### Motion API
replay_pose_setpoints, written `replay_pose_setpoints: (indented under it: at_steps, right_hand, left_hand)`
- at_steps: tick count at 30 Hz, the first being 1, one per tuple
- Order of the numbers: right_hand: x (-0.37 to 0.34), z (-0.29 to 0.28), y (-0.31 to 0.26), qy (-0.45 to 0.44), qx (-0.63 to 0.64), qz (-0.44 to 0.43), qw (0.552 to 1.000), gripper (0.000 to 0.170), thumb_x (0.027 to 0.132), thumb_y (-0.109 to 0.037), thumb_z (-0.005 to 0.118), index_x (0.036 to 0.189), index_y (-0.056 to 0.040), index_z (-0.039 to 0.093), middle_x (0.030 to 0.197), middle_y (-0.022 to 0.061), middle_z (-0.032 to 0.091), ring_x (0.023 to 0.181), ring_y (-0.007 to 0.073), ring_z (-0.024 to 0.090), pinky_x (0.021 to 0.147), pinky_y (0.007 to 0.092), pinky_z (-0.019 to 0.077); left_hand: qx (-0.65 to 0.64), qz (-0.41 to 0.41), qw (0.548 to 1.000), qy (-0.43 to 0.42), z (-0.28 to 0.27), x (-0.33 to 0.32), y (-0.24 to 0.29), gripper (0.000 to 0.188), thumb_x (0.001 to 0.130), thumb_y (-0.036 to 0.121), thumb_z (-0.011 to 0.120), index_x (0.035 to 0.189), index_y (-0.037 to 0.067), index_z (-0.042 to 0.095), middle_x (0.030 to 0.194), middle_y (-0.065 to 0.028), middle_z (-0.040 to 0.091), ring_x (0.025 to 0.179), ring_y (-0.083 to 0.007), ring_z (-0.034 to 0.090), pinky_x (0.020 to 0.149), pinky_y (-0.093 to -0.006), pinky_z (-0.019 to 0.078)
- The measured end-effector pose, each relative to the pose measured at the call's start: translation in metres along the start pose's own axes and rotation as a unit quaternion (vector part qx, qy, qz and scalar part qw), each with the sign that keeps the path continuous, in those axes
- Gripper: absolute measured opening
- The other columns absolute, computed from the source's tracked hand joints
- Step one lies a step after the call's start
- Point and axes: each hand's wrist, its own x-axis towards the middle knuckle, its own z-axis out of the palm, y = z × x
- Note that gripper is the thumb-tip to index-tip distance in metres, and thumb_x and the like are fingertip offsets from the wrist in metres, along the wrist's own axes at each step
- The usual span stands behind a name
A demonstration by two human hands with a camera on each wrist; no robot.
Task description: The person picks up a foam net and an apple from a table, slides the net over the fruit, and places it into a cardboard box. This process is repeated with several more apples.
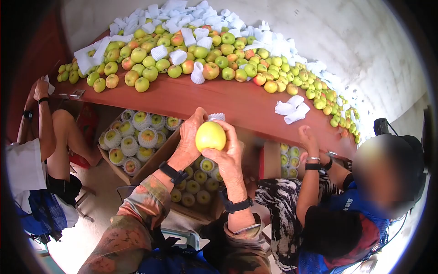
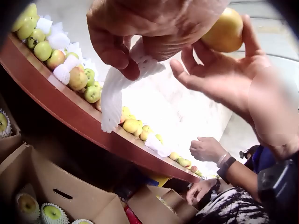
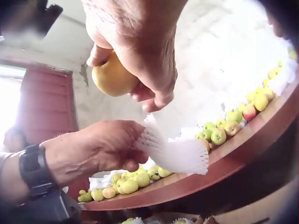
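A yellow-green apple [image 1: 211, 136] is gripped by my right hand [image 1: 229, 153], its thumb across the front in the head view. My left hand [image 1: 189, 132] is right beside it. In the right wrist view the left hand [image 3: 105, 145] pinches a white foam net sleeve [image 3: 180, 151], which hangs loose from its fingers. That foam sleeve [image 2: 112, 100] also dangles under the left hand in the left wrist view. Only a bit of it shows behind the apple in the head view.
A red-brown table [image 1: 173, 98] bears a heap of apples [image 1: 150, 72] backed by white foam sleeves [image 1: 178, 18]. Below stand cardboard boxes [image 1: 157, 160] of sleeved apples. People sit on both sides; the one at right has a hand [image 1: 309, 141] by the table edge.
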Motion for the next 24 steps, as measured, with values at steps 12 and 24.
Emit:
replay_pose_setpoints:
  at_steps: [12, 24]
  right_hand:
    - [0.005, -0.022, 0.015, -0.027, 0.054, 0.047, 0.997, 0.069, 0.067, -0.02, 0.082, 0.128, 0.0, 0.055, 0.153, 0.0143, 0.023, 0.135, 0.0244, 0.036, 0.109, 0.0383, 0.0336]
    - [0.008, -0.04, 0.021, 0.022, 0.087, 0.063, 0.994, 0.06, 0.077, -0.022, 0.078, 0.126, 0.002, 0.053, 0.118, 0.0077, 0.06, 0.11, 0.0174, 0.055, 0.101, 0.0331, 0.0398]
  left_hand:
    - [-0.135, -0.001, 0.991, -0.027, 0.004, 0.0, -0.004, 0.02, 0.074, 0.005, 0.072, 0.085, 0.003, 0.055, 0.07, -0.0057, 0.061, 0.066, -0.0109, 0.057, 0.059, -0.0286, 0.0484]
    - [-0.238, -0.078, 0.959, -0.133, -0.014, 0.005, 0.012, 0.01, 0.095, 0.008, 0.056, 0.091, -0.001, 0.059, 0.067, -0.0033, 0.061, 0.048, -0.0082, 0.054, 0.043, -0.0242, 0.0426]
